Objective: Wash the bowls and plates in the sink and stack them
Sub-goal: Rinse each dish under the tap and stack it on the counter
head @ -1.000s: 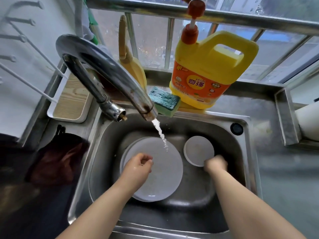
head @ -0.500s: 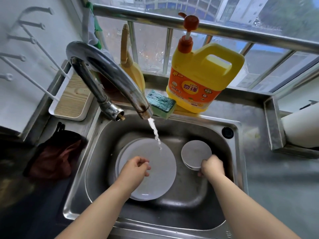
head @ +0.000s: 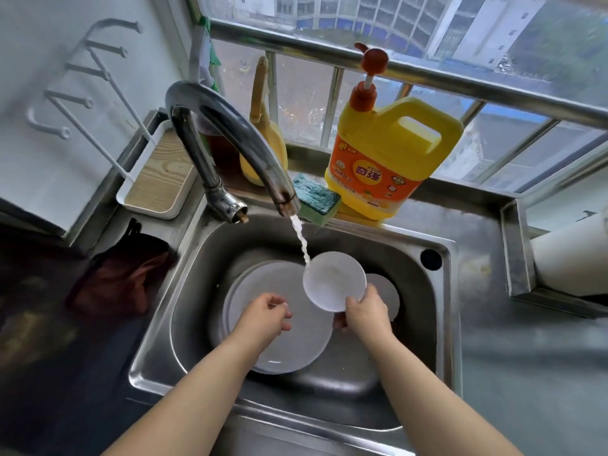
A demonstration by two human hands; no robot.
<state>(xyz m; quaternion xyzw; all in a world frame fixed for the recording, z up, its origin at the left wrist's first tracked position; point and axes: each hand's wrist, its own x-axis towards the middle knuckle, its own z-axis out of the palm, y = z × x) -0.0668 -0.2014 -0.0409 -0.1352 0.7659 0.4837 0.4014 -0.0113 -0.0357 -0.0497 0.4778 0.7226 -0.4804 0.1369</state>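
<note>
Right hand (head: 365, 311) grips the bowl (head: 334, 280), now lifted from the sink (head: 437, 324) under the water (head: 301, 240); left hand (head: 265, 315) hovers loosely curled, empty, over the plate (head: 296, 350).

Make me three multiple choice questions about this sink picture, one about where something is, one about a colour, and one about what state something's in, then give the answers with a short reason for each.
1. Where does the green sponge lie?
A. On the ledge behind the sink, beside the detergent jug
B. In the basin under the plates
C. In the left hand

2. What colour is the pump top of the detergent jug?
A. Blue
B. Orange-red
C. White

3. What is the state of the faucet?
A. Off
B. Running
C. Removed

Answers:
1. A, it rests at the jug's base on the back ledge.
2. B, the pump head above the yellow body is orange-red.
3. B, a stream of water falls from the spout onto the small dish held by the right hand.
</note>
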